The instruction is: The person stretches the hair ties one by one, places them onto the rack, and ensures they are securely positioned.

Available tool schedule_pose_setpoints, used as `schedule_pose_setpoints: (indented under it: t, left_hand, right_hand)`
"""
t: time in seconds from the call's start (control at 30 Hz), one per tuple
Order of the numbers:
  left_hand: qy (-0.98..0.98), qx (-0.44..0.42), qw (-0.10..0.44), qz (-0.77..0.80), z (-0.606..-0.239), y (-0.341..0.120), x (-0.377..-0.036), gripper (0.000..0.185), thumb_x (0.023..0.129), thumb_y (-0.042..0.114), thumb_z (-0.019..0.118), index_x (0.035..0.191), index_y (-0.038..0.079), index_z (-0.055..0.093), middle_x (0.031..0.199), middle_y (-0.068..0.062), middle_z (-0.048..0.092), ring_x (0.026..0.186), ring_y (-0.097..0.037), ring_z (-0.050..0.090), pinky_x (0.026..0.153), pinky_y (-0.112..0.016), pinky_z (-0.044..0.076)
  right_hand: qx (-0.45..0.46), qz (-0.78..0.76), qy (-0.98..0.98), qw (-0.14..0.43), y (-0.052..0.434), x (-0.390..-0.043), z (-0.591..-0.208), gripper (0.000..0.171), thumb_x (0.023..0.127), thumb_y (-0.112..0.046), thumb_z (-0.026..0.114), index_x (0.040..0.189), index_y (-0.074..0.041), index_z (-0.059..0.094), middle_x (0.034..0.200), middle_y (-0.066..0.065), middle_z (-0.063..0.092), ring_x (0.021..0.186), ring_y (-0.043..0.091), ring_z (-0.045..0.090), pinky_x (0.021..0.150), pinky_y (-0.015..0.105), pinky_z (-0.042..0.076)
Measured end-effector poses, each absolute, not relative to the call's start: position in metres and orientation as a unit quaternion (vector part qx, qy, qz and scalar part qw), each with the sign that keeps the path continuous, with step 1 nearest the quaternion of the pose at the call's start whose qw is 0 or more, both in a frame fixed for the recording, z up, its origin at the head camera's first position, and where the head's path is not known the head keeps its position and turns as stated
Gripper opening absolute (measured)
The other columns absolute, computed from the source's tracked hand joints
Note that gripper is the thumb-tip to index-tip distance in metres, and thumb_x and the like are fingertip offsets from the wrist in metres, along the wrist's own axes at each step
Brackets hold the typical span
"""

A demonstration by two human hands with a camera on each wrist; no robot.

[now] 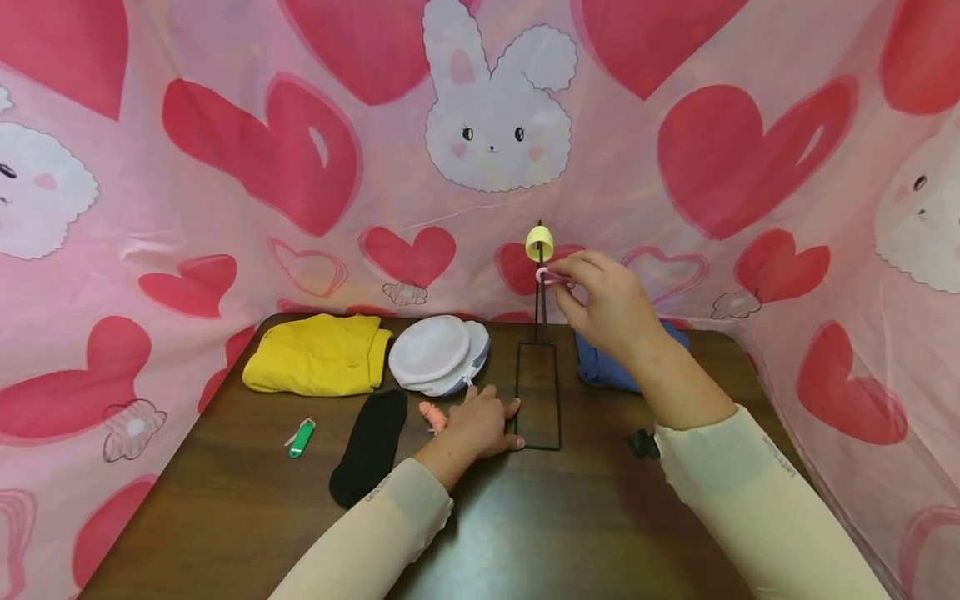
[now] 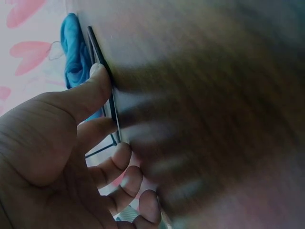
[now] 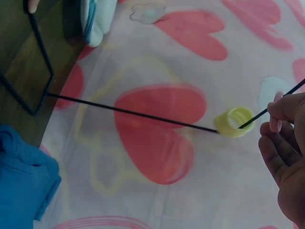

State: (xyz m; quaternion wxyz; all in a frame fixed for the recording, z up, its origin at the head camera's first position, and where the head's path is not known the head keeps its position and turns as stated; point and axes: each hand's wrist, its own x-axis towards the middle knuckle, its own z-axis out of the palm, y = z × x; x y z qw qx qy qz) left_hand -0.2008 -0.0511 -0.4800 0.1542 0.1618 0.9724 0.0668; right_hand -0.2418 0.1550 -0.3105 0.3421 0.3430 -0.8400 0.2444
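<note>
A black wire stand (image 1: pixel 558 400) has a rectangular base on the wooden table, a thin upright and an arm at the top. A hollow yellow ring (image 3: pixel 221 125) hangs on that arm. My right hand (image 1: pixel 611 300) pinches a small pink ring (image 3: pixel 276 114) between thumb and fingertips, at the arm's near end; in the right wrist view the wire appears to pass through or beside it, I cannot tell which. My left hand (image 1: pixel 480 423) rests on the left side of the base with its fingers spread, thumb against the wire (image 2: pixel 102 57).
Along the back lie folded yellow cloth (image 1: pixel 315 357), white round fabric items (image 1: pixel 429 350) and folded blue cloth (image 1: pixel 600 362). Nearer are a black sock-like item (image 1: pixel 367 450), a small green tool (image 1: pixel 302 438), a small orange-pink object (image 1: pixel 432 415) and a small black object (image 1: pixel 642 443).
</note>
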Motion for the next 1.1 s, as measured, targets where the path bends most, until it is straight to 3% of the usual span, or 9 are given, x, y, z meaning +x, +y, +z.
schedule_pose_setpoints:
  t: [0.23, 0.47, 0.7, 0.9, 0.97, 1.1]
  left_hand:
    - [0.973, 0.160, 0.154, 0.069, -0.478, -0.049, -0.200, 0.076, 0.085, 0.062, 0.077, 0.153, 0.040, 0.052, 0.138, -0.010, 0.053, 0.128, -0.035, 0.046, 0.093, -0.063, 0.049]
    - [0.973, 0.161, 0.151, 0.069, -0.479, -0.049, -0.200, 0.076, 0.085, 0.062, 0.077, 0.153, 0.040, 0.052, 0.139, -0.010, 0.053, 0.129, -0.036, 0.045, 0.093, -0.064, 0.049]
    - [0.975, 0.159, 0.146, 0.056, -0.483, -0.049, -0.202, 0.075, 0.085, 0.064, 0.076, 0.152, 0.041, 0.052, 0.141, -0.010, 0.052, 0.135, -0.038, 0.044, 0.093, -0.063, 0.050]
    - [0.975, 0.162, 0.143, 0.057, -0.483, -0.050, -0.202, 0.075, 0.085, 0.064, 0.076, 0.152, 0.041, 0.052, 0.141, -0.009, 0.052, 0.133, -0.037, 0.045, 0.092, -0.063, 0.050]
    - [0.975, 0.160, 0.142, 0.057, -0.482, -0.051, -0.201, 0.075, 0.085, 0.064, 0.076, 0.152, 0.041, 0.052, 0.139, -0.009, 0.053, 0.130, -0.036, 0.046, 0.091, -0.062, 0.050]
    - [0.973, 0.162, 0.153, 0.062, -0.480, -0.051, -0.200, 0.075, 0.086, 0.064, 0.075, 0.153, 0.040, 0.052, 0.145, -0.010, 0.050, 0.134, -0.037, 0.043, 0.094, -0.064, 0.049]
  right_hand:
    - [0.315, 0.235, -0.844, 0.365, 0.149, -0.270, -0.312, 0.023, 0.090, -0.006, 0.077, 0.112, -0.001, 0.075, 0.108, 0.016, 0.070, 0.095, 0.032, 0.069, 0.084, 0.048, 0.059]
    - [0.307, 0.223, -0.853, 0.359, 0.146, -0.278, -0.314, 0.035, 0.087, -0.004, 0.078, 0.121, 0.002, 0.072, 0.121, 0.021, 0.066, 0.111, 0.038, 0.064, 0.098, 0.050, 0.053]
    - [0.285, 0.236, -0.865, 0.338, 0.161, -0.259, -0.331, 0.041, 0.086, -0.005, 0.080, 0.125, 0.001, 0.071, 0.124, 0.020, 0.066, 0.117, 0.038, 0.061, 0.104, 0.052, 0.049]
    - [0.281, 0.270, -0.850, 0.355, 0.182, -0.230, -0.350, 0.037, 0.084, -0.008, 0.083, 0.119, 0.000, 0.074, 0.118, 0.016, 0.070, 0.112, 0.034, 0.065, 0.095, 0.053, 0.054]
    - [0.284, 0.274, -0.843, 0.365, 0.190, -0.222, -0.358, 0.036, 0.082, -0.008, 0.084, 0.116, -0.001, 0.075, 0.116, 0.014, 0.071, 0.110, 0.033, 0.067, 0.094, 0.050, 0.055]
    - [0.296, 0.280, -0.838, 0.363, 0.208, -0.202, -0.375, 0.038, 0.080, -0.007, 0.085, 0.116, -0.005, 0.077, 0.114, 0.010, 0.072, 0.108, 0.030, 0.068, 0.103, 0.028, 0.049]
